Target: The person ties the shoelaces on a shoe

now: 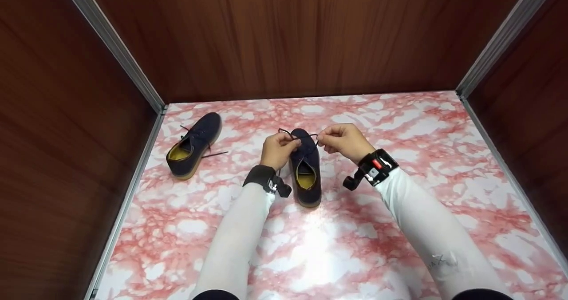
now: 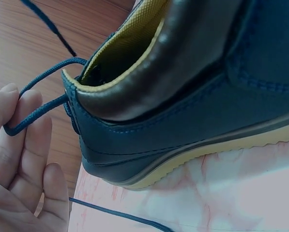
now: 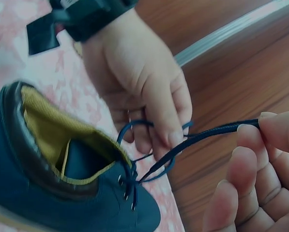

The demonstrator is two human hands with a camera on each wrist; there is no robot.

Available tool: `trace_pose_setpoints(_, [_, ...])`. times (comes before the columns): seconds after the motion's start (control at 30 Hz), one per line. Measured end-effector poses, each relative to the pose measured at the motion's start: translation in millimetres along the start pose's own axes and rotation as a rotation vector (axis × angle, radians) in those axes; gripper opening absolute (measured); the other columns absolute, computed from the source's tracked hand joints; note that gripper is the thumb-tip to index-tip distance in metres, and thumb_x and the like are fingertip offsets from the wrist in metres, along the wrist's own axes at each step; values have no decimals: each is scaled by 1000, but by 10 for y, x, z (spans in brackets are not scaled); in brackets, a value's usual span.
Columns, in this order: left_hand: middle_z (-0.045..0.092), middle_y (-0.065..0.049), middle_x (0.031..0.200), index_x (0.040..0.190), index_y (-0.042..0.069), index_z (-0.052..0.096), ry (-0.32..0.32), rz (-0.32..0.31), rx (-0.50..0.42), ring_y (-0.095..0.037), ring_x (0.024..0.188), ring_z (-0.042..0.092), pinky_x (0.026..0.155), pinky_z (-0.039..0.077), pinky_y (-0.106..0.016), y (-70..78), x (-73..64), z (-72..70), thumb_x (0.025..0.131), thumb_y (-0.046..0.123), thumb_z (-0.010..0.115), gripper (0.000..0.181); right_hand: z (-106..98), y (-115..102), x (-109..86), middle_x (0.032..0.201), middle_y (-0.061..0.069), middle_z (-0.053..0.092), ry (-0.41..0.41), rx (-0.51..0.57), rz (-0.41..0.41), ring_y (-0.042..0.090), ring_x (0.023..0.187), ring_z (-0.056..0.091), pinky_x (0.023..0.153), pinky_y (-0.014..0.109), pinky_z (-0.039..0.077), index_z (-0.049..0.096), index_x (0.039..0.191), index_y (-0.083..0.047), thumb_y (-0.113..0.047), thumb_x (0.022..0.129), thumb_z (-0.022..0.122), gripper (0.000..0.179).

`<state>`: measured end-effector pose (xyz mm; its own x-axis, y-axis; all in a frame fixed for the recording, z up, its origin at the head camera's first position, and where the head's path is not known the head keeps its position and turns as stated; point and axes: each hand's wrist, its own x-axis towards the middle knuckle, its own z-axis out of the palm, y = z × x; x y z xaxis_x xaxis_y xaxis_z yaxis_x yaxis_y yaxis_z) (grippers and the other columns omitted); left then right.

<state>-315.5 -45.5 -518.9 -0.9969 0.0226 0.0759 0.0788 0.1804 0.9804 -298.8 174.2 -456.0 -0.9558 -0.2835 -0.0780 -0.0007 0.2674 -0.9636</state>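
A dark navy lace-up shoe [image 1: 309,197] with yellow lining stands in the middle of the surface, toe pointing away from me. Above its front, my left hand [image 1: 277,150] pinches a dark blue shoelace [image 2: 37,114] between thumb and forefinger, and the lace bends into a loop there. On the shoe's right side, my right hand [image 1: 344,141] grips another stretch of lace [image 3: 202,138] between thumb and fingertips. That stretch runs from the eyelets out to the right hand. Neither hand visibly touches the shoe's body. Where the laces cross is partly hidden behind the left fingers.
A matching shoe [image 1: 205,133] stands to the left, its lace ends spread to both sides. The surface [image 1: 390,246] has a red and white marbled pattern. Brown wood-look panels [image 1: 284,38] with metal edging [image 1: 120,38] enclose its back and sides.
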Motion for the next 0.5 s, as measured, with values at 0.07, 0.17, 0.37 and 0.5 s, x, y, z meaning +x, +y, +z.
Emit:
trace_pose_setpoints(0.07, [80,-14,91,85,0,69,6,13,12,-9,73,71,72,56,-19,-6,-1,-1,91,7,80,14,18,-16,5,76,-11,71,1,20,0,5,68,61,68,20,58,72,104,3,-19,99,73,23])
trace_pose_setpoints(0.17, [79,-11,89,86,0,71,15,31,49,-5,72,68,72,56,-19,-11,-7,-9,90,10,81,14,48,-32,15,76,-10,71,12,20,-9,5,68,61,68,19,58,72,105,5,-19,99,73,25])
trace_pose_setpoints(0.37, [78,-6,86,86,0,72,30,57,99,-2,72,62,71,51,-17,-17,-14,-17,90,13,82,17,133,-19,28,76,-9,73,56,-87,-100,4,66,62,65,18,54,76,101,3,-17,96,76,21])
trace_pose_setpoints(0.5, [78,-7,87,85,-1,71,34,54,68,-2,72,62,71,51,-17,-21,-15,-9,90,11,81,16,206,-10,19,79,-2,75,82,-194,-195,2,68,65,66,17,54,79,93,-2,-14,94,78,12])
